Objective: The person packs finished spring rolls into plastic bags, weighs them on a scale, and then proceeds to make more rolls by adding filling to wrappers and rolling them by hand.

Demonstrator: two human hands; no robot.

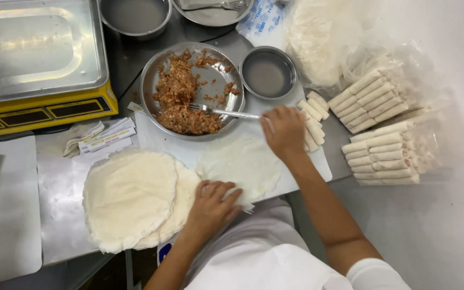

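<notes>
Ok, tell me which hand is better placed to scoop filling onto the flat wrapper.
Probably the right hand: it is at the handle of the fork whose tines lie in the meat filling. The left hand rests on the near edge of the flat wrapper, holding it down.

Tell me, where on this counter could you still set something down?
Bare steel shows between the paper slips, the wrapper stack and the white mat. The mat is mostly bare too. Around the filling plate, small bowl and finished rolls it is crowded; the right hand and left hand fill the board.
</notes>
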